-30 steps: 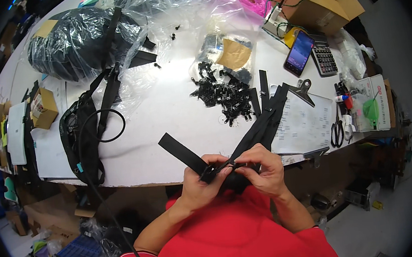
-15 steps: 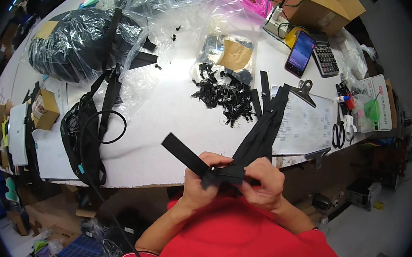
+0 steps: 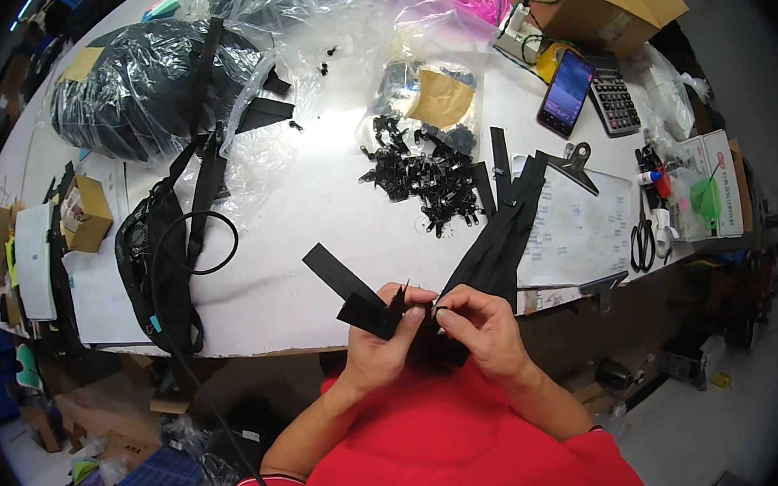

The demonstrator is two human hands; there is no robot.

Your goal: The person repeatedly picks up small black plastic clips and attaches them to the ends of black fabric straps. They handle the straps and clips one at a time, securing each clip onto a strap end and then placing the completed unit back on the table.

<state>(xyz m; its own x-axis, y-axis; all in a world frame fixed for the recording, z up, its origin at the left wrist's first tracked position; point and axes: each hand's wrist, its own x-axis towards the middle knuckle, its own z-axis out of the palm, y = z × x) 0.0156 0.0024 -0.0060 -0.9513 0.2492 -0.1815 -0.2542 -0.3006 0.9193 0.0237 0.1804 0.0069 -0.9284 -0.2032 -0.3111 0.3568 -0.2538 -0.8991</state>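
Observation:
At the table's front edge, my left hand (image 3: 382,349) is closed around a black zipper tape (image 3: 338,274), whose flat ends stick out to the upper left. Close beside it, my right hand (image 3: 486,329) pinches thumb against forefinger at the tape's edge; a tiny shiny bit shows there, too small to name. Behind my right hand, a bundle of long black zipper tapes (image 3: 499,237) runs from the table down towards my lap. Farther back lies a heap of small black zipper sliders (image 3: 425,181), partly over a clear plastic bag (image 3: 393,93).
A clipboard with paper (image 3: 584,229), scissors (image 3: 642,245), a phone (image 3: 566,93) and a calculator (image 3: 614,101) lie to the right. On the left are a black bag (image 3: 154,256) with a looped cable and a large plastic-wrapped black bundle (image 3: 145,88). Cardboard boxes (image 3: 620,15) stand at the back right.
My right hand has turned and moved left, closer to my left hand, into a fingertip pinch. A folded-over tape end now shows left of my left hand.

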